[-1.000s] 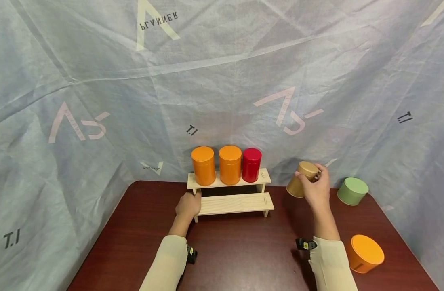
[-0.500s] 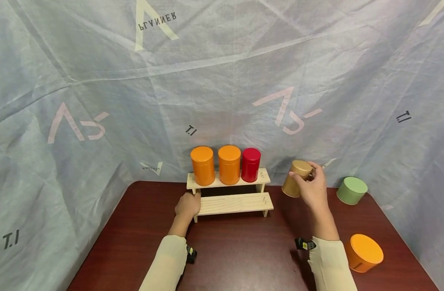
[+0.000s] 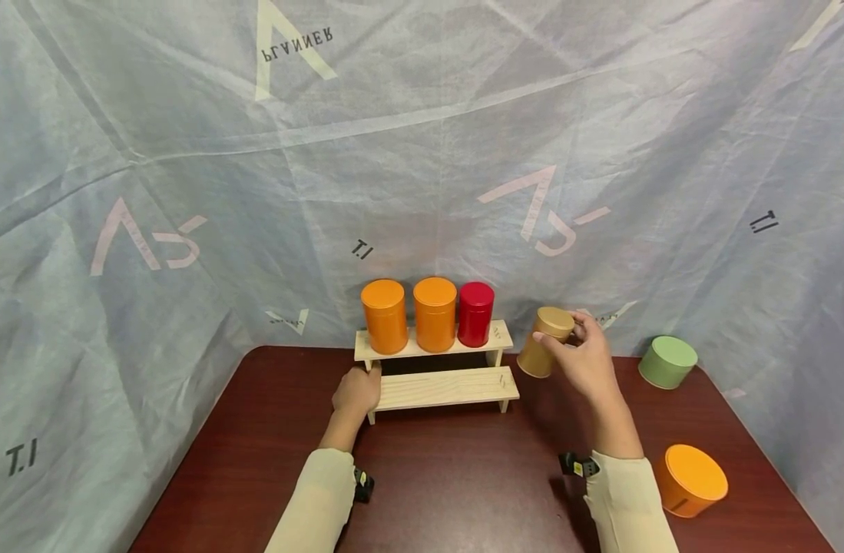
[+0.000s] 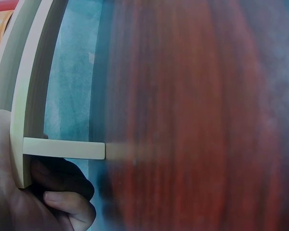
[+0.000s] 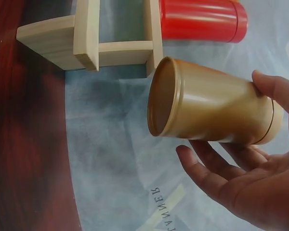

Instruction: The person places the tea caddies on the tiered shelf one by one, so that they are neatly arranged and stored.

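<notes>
A gold tin canister [image 3: 537,357], slightly tilted, is held by my right hand [image 3: 590,361] just right of the wooden two-step rack [image 3: 449,389]. In the right wrist view, the thumb and fingers grip the canister [image 5: 216,103] near its lid, with its base facing the rack [image 5: 86,38]. My left hand [image 3: 356,390] grips the rack's left end; in the left wrist view, curled fingers [image 4: 74,207] wrap under the board [image 4: 31,96] beside its leg. On the upper step stand two orange canisters [image 3: 385,322] and a red canister [image 3: 474,316]. The lower step bears nothing.
A green tin [image 3: 668,362] stands at the table's back right corner. Nearer on the right is a wide orange tin [image 3: 693,481]. Grey printed cloth [image 3: 422,153] hangs behind the dark red table [image 3: 449,476] and along both sides.
My right hand has carried the gold canister leftward, closer to the rack's right end. The left hand stays on the rack, and the other canisters have kept their places.
</notes>
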The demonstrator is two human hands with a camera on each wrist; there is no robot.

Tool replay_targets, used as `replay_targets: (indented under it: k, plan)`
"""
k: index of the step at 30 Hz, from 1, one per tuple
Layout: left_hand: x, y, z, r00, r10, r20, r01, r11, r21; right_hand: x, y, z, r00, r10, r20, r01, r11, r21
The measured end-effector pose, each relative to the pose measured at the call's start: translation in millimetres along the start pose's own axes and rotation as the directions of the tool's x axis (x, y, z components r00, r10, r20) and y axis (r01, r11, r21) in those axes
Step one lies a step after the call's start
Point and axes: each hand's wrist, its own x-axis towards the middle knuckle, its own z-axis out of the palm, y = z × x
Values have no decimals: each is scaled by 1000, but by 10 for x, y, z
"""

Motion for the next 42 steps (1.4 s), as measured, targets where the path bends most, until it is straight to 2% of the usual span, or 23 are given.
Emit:
replay_targets:
  k: [7,16,23,31,42]
  plan:
    - [-14,2,11,1000,4,-9,-4,1000,4,-39,-67,21,999,-17,35,18,1000,-14]
    - [-16,21,-14,1000,-11,0,11,1000,1,-68,-192,116,997,-74,23,74,997,-13]
    - [-17,24,-27,1000,-12,1,12,1000,1,-93,-264,169,991,-128,42,127,991,31]
    - [-18,23,-21,1000,-18,-23,18,1000,10,-167,-355,247,979,-203,-6,203,973,106]
    - [-23,16,9,999,-9,-54,11,999,36,-249,-420,434,966,-254,55,243,958,149]
